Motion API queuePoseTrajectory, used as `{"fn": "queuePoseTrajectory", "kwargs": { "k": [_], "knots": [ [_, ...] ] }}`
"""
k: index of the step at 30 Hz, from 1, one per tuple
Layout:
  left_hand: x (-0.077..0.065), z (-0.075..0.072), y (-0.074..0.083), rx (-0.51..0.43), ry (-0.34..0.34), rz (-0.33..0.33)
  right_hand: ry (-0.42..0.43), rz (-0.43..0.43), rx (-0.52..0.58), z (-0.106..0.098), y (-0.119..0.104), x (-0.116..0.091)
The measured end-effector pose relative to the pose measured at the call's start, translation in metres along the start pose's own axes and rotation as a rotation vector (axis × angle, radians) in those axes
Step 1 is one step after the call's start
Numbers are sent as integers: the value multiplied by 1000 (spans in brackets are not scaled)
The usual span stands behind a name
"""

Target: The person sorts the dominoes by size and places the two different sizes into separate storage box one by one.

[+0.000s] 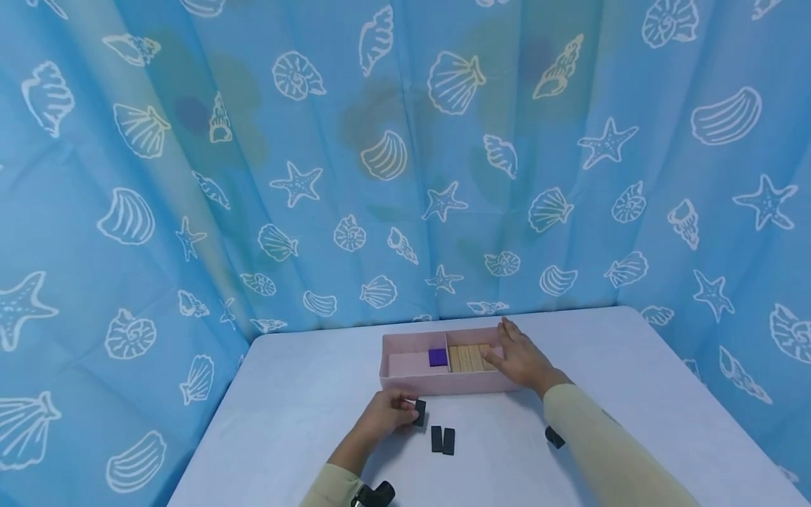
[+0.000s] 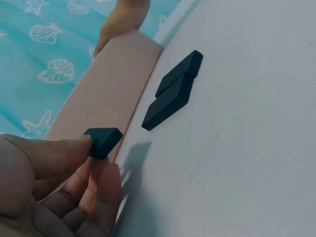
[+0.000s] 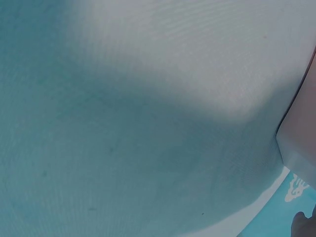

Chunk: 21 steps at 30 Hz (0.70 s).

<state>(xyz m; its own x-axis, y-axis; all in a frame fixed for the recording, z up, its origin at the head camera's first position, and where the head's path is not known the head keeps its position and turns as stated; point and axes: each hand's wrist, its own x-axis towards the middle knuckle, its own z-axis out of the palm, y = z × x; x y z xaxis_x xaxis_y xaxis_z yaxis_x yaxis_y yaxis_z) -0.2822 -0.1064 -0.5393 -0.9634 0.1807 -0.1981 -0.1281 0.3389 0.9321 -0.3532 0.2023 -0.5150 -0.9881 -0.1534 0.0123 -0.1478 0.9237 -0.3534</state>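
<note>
My left hand pinches a small black rectangular block between thumb and fingers, just in front of the pink box. Two more black blocks lie side by side on the table, to the right of that hand. My right hand is at the box's right end, fingers stretched out and thumb spread over the right compartment. In that compartment, several light wooden blocks stand in a row, partly hidden by the thumb. A purple block sits in the left compartment against the divider.
A white cloth covers the table. Behind it hangs a blue curtain with white shell prints. Black wrist cameras sit at both sleeves. The right wrist view shows mostly shaded tablecloth, with the box's end at the right edge.
</note>
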Motion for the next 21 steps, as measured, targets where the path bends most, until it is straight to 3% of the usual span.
{"fn": "queuePoseTrajectory", "kwargs": {
  "k": [21],
  "knots": [
    [-3,-1,-2,-100,-29,1,14,-2,13,3,1,2]
  ]
}}
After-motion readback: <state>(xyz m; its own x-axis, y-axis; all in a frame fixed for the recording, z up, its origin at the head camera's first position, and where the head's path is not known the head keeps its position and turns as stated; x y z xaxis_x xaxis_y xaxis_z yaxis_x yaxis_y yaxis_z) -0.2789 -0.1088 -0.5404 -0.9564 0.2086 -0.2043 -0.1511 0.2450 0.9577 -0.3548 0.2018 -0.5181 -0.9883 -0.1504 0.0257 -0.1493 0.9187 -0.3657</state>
